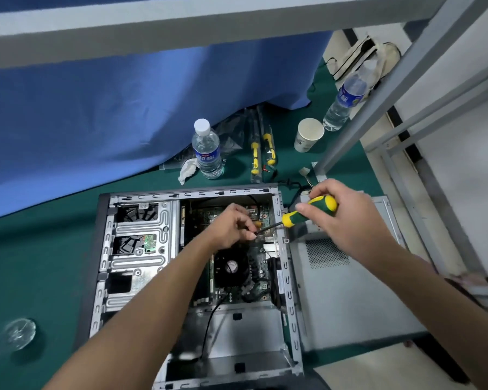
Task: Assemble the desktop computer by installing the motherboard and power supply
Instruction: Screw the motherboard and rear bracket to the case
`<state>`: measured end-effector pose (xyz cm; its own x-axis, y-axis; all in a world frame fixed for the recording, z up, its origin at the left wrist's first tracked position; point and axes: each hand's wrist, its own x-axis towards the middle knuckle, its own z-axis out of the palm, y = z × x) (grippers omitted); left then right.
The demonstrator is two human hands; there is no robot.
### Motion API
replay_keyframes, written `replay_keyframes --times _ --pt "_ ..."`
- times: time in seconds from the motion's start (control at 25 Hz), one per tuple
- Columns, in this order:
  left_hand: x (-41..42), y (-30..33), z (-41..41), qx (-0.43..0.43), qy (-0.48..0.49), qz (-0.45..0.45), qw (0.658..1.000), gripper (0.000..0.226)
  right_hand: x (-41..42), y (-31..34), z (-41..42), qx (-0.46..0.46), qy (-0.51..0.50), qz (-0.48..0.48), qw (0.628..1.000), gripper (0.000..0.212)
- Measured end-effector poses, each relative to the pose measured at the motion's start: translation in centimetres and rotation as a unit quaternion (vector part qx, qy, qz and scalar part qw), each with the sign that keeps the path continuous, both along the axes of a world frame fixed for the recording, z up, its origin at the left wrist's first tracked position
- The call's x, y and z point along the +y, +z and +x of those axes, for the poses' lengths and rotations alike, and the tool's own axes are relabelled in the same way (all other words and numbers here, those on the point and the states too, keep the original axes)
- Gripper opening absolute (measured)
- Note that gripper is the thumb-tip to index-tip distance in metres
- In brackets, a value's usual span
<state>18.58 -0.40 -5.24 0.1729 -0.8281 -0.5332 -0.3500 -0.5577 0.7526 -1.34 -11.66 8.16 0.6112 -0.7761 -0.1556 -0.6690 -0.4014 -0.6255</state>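
An open grey computer case [141, 243] lies flat on the green table. The green motherboard [261, 285] with its black fan sits inside the case. My right hand [347, 218] grips the green and yellow handle of a screwdriver [313, 211], whose shaft slants down-left over the case's right wall to the board's upper part. My left hand [231, 226] is inside the case and pinches at the screwdriver's tip; a screw there is too small to make out. No power supply is recognisable.
The grey side panel [350, 291] lies right of the case. Behind the case stand two water bottles [207, 149], a paper cup [307, 135], two bagged screwdrivers [262, 153] and a crumpled tissue [188, 168]. A glass dish [20, 333] sits front left. A blue cloth [110, 108] hangs behind.
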Motion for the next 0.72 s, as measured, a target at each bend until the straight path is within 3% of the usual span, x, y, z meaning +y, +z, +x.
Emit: replay_keyframes --times 0.24,0.44,0.72 --pt "-3.1 -2.5 1.1 0.102 0.023 0.044 0.994 0.012 0.3 -0.5 0.1 0.018 0.074 0.000 0.997 0.027" --pt "-2.5 -3.4 1.6 0.138 0.025 0.035 0.990 0.015 0.3 -1.2 0.9 0.043 0.118 -0.021 0.992 0.031" --pt "2.5 -4.6 2.1 -0.104 -0.072 0.015 0.992 0.009 2.5 -3.3 2.3 0.066 0.139 0.105 0.983 0.033"
